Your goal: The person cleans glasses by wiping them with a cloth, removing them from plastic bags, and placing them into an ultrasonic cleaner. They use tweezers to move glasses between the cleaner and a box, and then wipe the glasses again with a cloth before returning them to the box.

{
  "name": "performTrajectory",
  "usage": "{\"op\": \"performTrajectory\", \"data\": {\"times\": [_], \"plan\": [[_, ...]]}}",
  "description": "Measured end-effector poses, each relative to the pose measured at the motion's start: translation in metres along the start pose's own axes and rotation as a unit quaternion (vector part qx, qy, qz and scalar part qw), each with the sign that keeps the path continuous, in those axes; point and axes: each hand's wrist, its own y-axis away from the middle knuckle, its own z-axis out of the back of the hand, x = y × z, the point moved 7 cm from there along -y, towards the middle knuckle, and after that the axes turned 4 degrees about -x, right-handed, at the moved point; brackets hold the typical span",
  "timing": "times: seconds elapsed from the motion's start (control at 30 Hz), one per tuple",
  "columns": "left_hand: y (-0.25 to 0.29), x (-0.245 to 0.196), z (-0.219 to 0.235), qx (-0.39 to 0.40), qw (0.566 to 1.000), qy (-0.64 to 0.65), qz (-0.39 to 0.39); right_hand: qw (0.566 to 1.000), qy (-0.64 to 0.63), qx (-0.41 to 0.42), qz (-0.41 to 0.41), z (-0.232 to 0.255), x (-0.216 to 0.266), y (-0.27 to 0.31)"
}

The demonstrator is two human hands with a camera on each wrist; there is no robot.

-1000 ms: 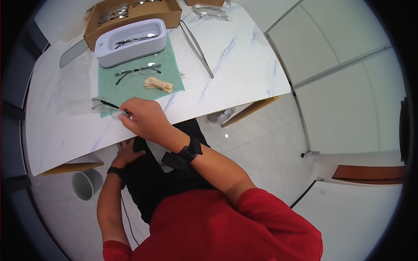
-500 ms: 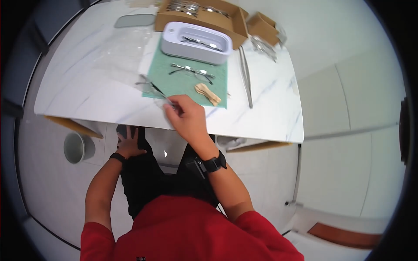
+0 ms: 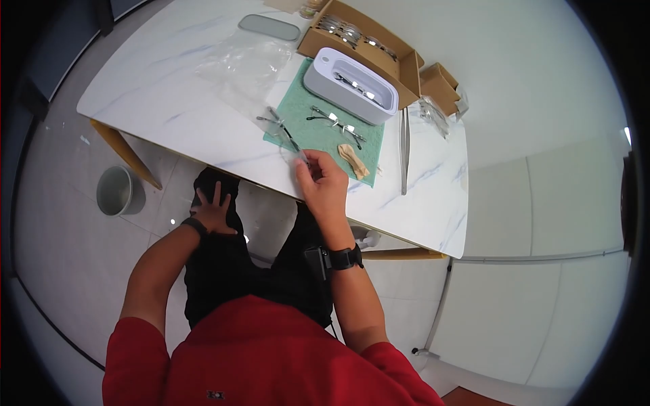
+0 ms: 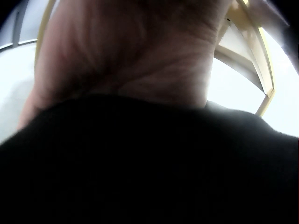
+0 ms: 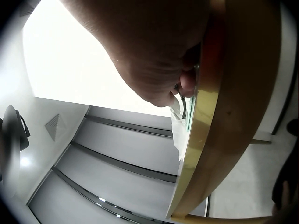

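Observation:
In the head view the right hand [image 3: 325,186] pinches a pair of glasses [image 3: 287,132] between thumb and fingers over the table's front edge, its dark temples pointing away to the upper left. The right wrist view also shows the fingers on a dark temple [image 5: 183,106]. Another pair of glasses [image 3: 336,126] lies on the green cloth [image 3: 296,100], near a crumpled tan piece [image 3: 353,161]. The left hand [image 3: 214,211] rests on the dark-trousered leg with its fingers spread; the left wrist view shows mostly its palm side [image 4: 131,51].
Behind the cloth's glasses stands a lilac tub [image 3: 332,88] with glasses inside. A cardboard box [image 3: 407,68] holding several glasses is beyond it. Tweezers [image 3: 404,152] lie at the right, a clear plastic bag [image 3: 247,71] and grey lid [image 3: 269,27] at the left. A bin [image 3: 120,191] stands on the floor.
The head view has turned, so the table's objects appear farther right. The right hand still pinches the glasses by the table's front edge; the left hand stays on the leg, its fingers visibly spread.

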Motion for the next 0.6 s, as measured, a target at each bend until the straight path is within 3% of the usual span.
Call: {"op": "performTrajectory", "data": {"times": [0.6], "plan": [[-0.028, 0.019, 0.012, -0.042, 0.997, 0.055, 0.029, 0.999, -0.036, 0.022, -0.018, -0.001, -0.007, -0.001]]}}
